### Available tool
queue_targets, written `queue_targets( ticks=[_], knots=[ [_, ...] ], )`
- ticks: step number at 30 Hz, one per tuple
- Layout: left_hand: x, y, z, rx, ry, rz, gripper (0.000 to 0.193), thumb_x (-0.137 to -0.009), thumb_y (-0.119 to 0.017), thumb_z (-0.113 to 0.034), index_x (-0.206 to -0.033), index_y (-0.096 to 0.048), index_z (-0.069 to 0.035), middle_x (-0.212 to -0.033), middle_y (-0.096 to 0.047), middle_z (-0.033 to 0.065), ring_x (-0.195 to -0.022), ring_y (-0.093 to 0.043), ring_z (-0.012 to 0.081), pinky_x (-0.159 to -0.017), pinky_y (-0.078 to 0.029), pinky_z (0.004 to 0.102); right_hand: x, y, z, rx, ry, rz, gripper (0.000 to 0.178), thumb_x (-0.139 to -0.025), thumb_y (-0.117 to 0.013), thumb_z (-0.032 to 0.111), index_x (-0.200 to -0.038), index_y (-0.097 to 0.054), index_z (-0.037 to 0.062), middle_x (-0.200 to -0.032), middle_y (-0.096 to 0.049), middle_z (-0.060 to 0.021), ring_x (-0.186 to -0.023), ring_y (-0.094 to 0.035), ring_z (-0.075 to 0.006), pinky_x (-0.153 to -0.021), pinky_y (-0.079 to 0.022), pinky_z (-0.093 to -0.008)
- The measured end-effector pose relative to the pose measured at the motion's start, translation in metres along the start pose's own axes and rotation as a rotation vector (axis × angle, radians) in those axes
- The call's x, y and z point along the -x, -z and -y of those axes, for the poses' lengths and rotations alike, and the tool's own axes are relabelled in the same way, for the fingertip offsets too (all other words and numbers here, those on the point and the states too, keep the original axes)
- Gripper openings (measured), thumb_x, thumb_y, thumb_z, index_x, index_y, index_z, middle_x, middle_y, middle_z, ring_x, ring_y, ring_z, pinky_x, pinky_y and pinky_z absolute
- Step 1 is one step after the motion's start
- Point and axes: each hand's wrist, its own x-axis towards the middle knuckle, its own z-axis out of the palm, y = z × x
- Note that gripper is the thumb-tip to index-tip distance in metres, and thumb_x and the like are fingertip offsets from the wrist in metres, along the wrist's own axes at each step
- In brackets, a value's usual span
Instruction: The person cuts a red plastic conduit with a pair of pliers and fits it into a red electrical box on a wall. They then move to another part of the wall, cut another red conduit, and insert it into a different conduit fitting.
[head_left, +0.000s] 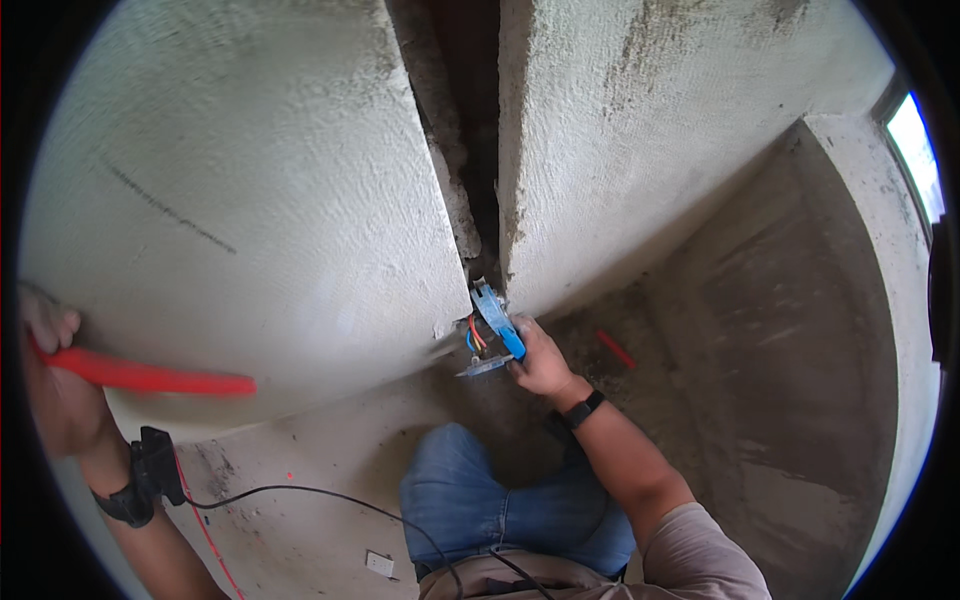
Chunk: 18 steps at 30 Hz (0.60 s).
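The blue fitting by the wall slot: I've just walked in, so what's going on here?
A person's right hand holds a blue fitting by the wall slot. Coloured wires show beside it. Off to the side, the left hand holds a red bar, which is blurred.

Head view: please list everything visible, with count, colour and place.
Walls: 2, whitish, left, right
Slot: 1, dark, between walls
Mark: 1, dark, left wall
Window: 1, white, far right
Floor: 1, grey, below
Fitting: 1, blue, slot's foot
Wires: several, orange, blue, yellow, beside fitting
Bar: 1, red, left
Strip: 1, red, mid-right
Plate: 1, white, floor
Cable: 1+, black, lower left
Cord: 1, red, lower left
Bands: 2, black, wrists
Device: 1, black, left band
Jeans: 1, blue, lower centre
Shirt: 1, beige, bottom
Left hand: 1, bare, holding bar
Right hand: 1, bare, on fitting
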Motion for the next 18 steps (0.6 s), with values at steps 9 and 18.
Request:
queue_targets(
  ticks=[9,18],
  knots=[
    [-0.005,-0.086,-0.013,-0.195,-0.081,-0.12,0.021,-0.104,-0.05,-0.022,-0.111,-0.052,-0.003,-0.073,-0.043,-0.0001,-0.066,-0.04,0.0089,-0.065,-0.041,0.0243,0.034,0.04,0.094,0.009,-0.44,0.079,0.069,-0.077,-0.06,0.004,-0.142,-0.039,0.0002,-0.123,-0.053,-0.0263,-0.112,-0.055,-0.0429,-0.096,-0.046,-0.0419],
    [0.016,-0.121,-0.027,-0.172,0.0,-0.156,0.017,-0.103,-0.052,-0.021,-0.106,-0.057,-0.005,-0.073,-0.048,-0.0039,-0.063,-0.045,0.0052,-0.059,-0.041,0.021,0.135,0.108,0.12,-0.109,-0.755,0.154,0.05,-0.078,-0.064,0.01,-0.125,-0.053,-0.0005,-0.09,-0.064,-0.0173,-0.089,-0.063,-0.0331,-0.081,-0.049,-0.0403]
  ],
)
